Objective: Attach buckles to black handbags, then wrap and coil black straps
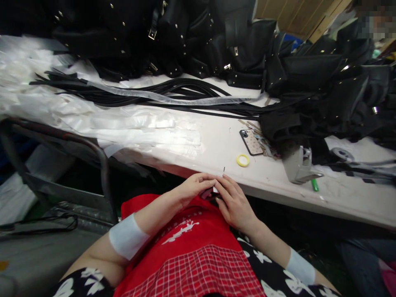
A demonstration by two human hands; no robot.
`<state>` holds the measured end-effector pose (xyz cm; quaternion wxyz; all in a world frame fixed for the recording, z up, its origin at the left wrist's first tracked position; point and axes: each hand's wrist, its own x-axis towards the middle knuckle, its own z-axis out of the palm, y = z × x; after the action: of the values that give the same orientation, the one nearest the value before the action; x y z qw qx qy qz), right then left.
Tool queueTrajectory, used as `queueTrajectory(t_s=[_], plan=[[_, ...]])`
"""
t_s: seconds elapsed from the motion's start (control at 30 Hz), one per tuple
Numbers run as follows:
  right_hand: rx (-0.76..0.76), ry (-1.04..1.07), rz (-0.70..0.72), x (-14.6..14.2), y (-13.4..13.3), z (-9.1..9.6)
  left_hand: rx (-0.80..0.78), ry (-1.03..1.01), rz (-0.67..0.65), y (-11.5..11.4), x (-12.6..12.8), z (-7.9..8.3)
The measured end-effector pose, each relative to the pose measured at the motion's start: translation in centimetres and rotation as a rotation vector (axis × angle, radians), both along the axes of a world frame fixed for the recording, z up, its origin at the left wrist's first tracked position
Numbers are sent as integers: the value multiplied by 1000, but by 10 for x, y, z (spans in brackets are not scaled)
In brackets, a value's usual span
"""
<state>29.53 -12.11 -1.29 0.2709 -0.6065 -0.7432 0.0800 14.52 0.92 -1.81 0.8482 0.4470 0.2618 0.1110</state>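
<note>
Just in front of the table's near edge, above the red apron (185,231), my two hands meet at the fingertips. My left hand (196,187) is closed, its fingers bent inward towards the other hand. My right hand (233,202) comes in from the right with its fingers curled over the same spot. Between them a dark reddish patch and a small white bit (214,189) show. The fingers cover most of it, so its kind is unclear. On the table beyond lie a yellow tape roll (243,160) and a phone in a patterned case (251,142).
Black bags (185,37) with metal fittings are piled along the back. Long black straps (173,93) stretch across the table (216,136). White strips (148,132) lie at left. A grey tape dispenser (298,165) and green object (314,185) sit right. A metal chair frame (105,177) stands left.
</note>
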Motion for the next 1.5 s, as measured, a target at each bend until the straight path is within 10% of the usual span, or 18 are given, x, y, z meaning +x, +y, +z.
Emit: queueTrajectory(t_s=[0.23,0.57,0.83,1.0,1.5], plan=[[60,329,-170,14,-6,11,-59,-36,-56,0,18,9],[117,179,-140,40,-13,24,23,-59,-99,-6,46,18],[410,266,-1087,235,-66,37,122,141,-24,1,45,29],[193,555,-1143,311,-79,24,164,237,-4,-2,44,19],[215,750,-1243,283,-97,-6,77,234,86,-13,34,13]])
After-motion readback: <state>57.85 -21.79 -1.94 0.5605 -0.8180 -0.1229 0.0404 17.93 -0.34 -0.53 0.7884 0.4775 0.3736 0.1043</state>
